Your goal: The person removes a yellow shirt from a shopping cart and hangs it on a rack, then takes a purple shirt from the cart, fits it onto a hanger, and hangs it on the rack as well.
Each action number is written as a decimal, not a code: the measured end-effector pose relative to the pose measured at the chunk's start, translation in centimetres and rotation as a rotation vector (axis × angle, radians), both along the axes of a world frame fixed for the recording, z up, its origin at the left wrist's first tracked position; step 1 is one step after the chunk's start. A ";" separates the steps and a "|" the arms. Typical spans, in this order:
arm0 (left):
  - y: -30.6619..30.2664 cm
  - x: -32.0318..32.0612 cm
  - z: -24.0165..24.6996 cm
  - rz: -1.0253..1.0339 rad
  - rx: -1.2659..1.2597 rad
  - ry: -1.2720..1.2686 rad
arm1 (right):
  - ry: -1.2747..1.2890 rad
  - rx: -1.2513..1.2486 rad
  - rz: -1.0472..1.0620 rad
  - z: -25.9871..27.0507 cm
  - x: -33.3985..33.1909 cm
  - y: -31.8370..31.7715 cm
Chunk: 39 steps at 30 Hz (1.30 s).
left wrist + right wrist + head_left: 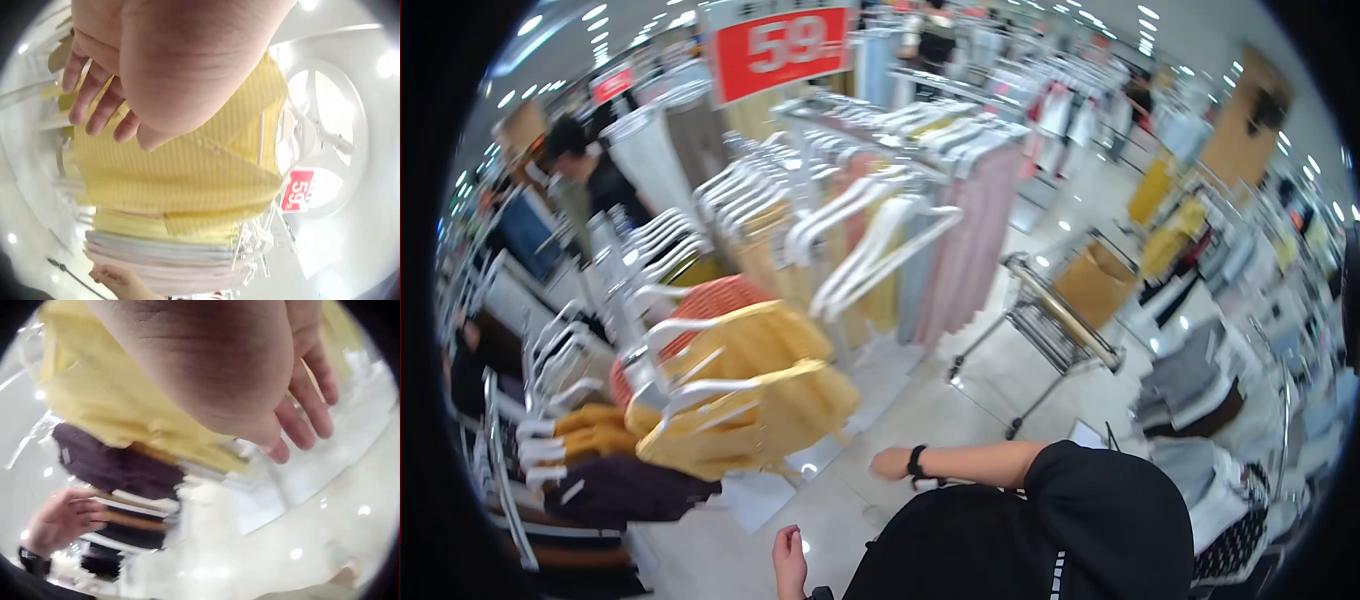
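My left hand [790, 560] is low in the head view, fingers loosely bent, holding nothing. Its palm and relaxed fingers fill the top of the left wrist view, in front of a yellow striped top [181, 169]. My right hand [892, 463], a black band at its wrist, hangs over the floor to the right of the yellow tops [790, 400]. In the right wrist view its fingers [306, 419] hang loose with nothing in them. A dark purple garment [625, 490] hangs below the yellow tops on the left.
Behind the tops stands a rack of pale trousers [970, 240] with several empty white hangers [885, 265]. A metal cart [1050, 320] with a cardboard box [1095, 285] is on the floor to the right. A red 59 sign [782, 50] hangs above. Another person [600, 180] is at the back left.
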<state>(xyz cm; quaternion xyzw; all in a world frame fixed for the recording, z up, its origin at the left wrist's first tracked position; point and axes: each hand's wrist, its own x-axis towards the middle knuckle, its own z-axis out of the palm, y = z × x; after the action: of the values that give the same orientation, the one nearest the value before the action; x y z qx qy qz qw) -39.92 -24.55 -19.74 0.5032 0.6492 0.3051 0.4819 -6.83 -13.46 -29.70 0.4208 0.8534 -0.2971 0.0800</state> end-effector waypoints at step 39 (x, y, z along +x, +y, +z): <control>26.8 103.0 4.6 -1.697 0.316 -0.183 | -0.137 0.388 -1.423 9.5 52.1 -19.8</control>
<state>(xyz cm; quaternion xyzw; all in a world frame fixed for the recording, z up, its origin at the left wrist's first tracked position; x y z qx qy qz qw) 63.05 2.28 -15.11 0.8521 -0.0367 -0.0315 0.5212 45.28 -33.30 -20.20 0.8964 0.4044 -0.0941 -0.1549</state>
